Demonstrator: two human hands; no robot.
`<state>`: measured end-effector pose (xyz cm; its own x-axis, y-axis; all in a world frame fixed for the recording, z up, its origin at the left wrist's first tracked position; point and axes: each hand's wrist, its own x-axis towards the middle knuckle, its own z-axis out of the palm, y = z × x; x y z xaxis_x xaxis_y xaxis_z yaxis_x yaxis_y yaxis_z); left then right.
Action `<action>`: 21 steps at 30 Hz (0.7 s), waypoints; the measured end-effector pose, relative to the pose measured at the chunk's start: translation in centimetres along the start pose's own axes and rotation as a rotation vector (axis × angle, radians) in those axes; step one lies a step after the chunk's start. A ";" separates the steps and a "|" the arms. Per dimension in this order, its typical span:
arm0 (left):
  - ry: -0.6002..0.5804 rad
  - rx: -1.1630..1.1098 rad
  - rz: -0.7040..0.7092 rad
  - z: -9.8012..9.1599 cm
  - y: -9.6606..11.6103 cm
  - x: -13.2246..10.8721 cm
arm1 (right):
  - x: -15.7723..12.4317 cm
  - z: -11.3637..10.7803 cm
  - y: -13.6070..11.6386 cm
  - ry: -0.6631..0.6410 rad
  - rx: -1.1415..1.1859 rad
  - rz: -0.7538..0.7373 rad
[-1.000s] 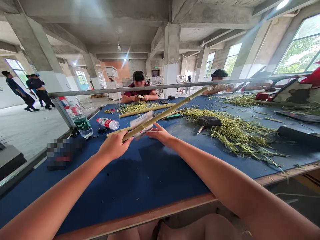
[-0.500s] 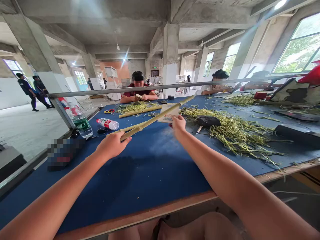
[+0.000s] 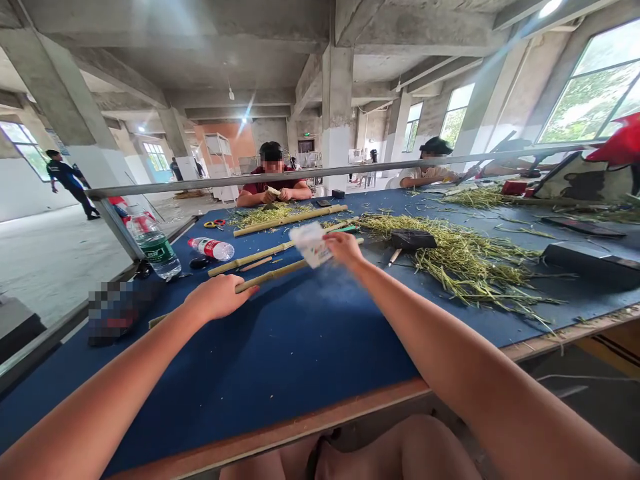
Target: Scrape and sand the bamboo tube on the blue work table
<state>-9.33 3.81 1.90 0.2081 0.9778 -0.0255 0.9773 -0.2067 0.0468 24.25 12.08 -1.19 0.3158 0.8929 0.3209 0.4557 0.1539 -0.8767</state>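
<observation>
My left hand (image 3: 217,297) is closed around a bamboo pole (image 3: 280,272), which slants up to the right just above the blue tabletop. Its rear end sticks out behind that hand at the left. My right hand (image 3: 344,248) pinches a whitish sheet (image 3: 311,244) with printed marks. This sheet overlaps the pole's front part in view, and I cannot tell whether it touches the pole. Beyond lies a second bamboo pole (image 3: 230,265), with a thin strip (image 3: 257,264) beside it. A third bamboo pole (image 3: 290,221) rests farther back.
Green shavings (image 3: 475,260) are heaped at right around a black block (image 3: 414,240) and a white-handled tool (image 3: 395,258). Two bottles, one upright (image 3: 160,253) and one lying (image 3: 213,249), are at left near scissors (image 3: 214,223). A metal rail (image 3: 280,178) crosses ahead. People sit opposite.
The held pole has swung down, its far end lower and its near end now showing behind my left hand. My right hand and the sheet have shifted slightly left.
</observation>
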 end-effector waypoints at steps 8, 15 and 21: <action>-0.146 -0.052 0.065 0.3 -0.1 0.2 | -3.6 1.2 -0.6 -0.375 -0.846 -0.571; -0.147 -0.049 0.037 0.2 0.1 0.4 | -3.8 1.3 -1.6 -0.539 -0.943 -0.643; -0.135 -0.051 0.014 0.2 0.1 0.7 | -3.2 2.4 -0.9 -0.599 -0.868 -0.776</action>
<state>-9.11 4.48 1.70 0.2285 0.9605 -0.1589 0.9716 -0.2147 0.0992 20.84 10.11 -2.31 -0.5843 0.7785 0.2291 0.8059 0.5899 0.0507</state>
